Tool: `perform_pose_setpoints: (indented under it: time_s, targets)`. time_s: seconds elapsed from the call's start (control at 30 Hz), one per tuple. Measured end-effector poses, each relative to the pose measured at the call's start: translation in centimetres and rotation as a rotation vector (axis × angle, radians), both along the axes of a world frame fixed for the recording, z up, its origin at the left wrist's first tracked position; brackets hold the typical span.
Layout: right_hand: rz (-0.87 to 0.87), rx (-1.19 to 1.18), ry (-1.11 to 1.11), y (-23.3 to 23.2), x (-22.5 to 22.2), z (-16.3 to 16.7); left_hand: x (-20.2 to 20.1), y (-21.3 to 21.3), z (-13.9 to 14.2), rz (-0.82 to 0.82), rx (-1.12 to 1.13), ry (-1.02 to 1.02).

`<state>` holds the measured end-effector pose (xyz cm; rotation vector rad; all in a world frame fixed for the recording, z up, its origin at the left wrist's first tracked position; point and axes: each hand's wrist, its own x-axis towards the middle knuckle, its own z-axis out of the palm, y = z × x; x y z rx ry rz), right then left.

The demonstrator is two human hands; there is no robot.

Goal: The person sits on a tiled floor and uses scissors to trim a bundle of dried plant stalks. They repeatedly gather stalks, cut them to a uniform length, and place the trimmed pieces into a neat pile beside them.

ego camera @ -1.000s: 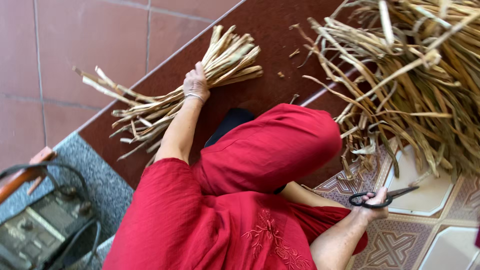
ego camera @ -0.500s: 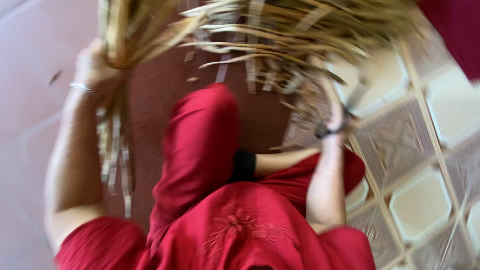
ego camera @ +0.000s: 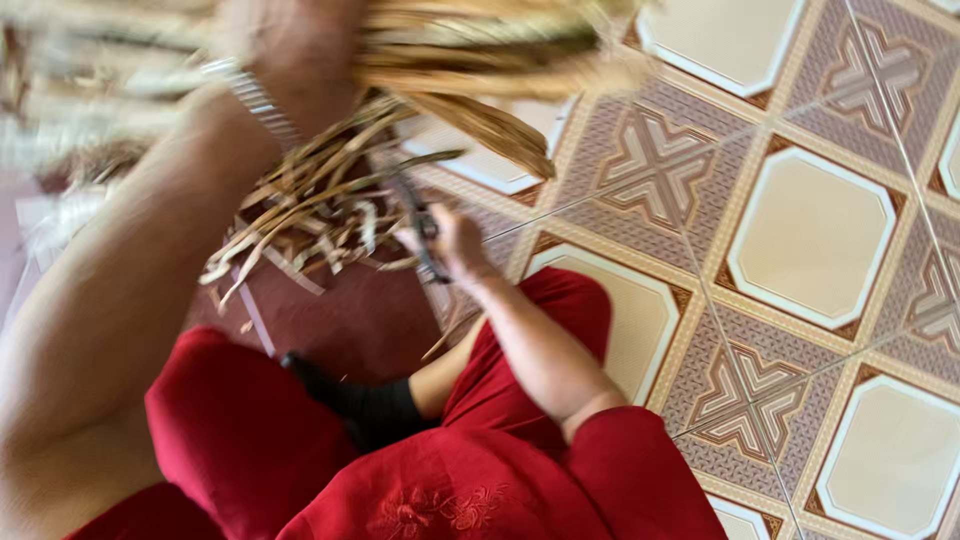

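Patterned floor tiles (ego camera: 810,240) underlie a pile of dried stalks (ego camera: 330,200) near the knees, above which the left hand (ego camera: 285,45) clutches a stalk bundle (ego camera: 480,45), the right hand (ego camera: 455,245) gripping dark scissors (ego camera: 420,225).

Patterned floor tiles (ego camera: 810,240), cream octagons framed brown, star motifs between; plain dark red floor (ego camera: 340,320) at left.

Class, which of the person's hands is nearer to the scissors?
Right. The right hand holds the scissors beside the dry strips; the left hand is higher up, gripping a bundle of strips, apart from them.
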<state>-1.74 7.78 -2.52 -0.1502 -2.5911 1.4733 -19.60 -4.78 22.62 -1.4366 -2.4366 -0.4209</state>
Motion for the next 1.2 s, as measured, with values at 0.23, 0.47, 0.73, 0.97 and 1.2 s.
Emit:
perform_pose_setpoints:
  time_s: [0.23,0.47,0.73,0.97,1.2]
  targets:
    - [0.023,-0.147,-0.238,2.4,-2.7,-0.7,-2.1,28.2,-10.2,-0.445,-0.077,0.4]
    - [-0.111,-0.132,-0.24,4.5,-2.7,-0.2,-4.3,39.5,-22.7,-0.636,-0.113,0.251]
    - [-0.088,-0.149,-0.244,4.5,-2.5,-0.6,-4.9,35.9,-26.9,-0.27,-0.507,0.352]
    - [-0.1,-0.159,-0.203,3.6,-3.1,-1.2,4.2,33.8,-27.1,-0.364,-0.964,-0.126]
    - [-0.116,-0.144,-0.132,2.7,-5.1,-2.1,3.8,34.1,-28.9,-0.373,-0.415,-0.158]
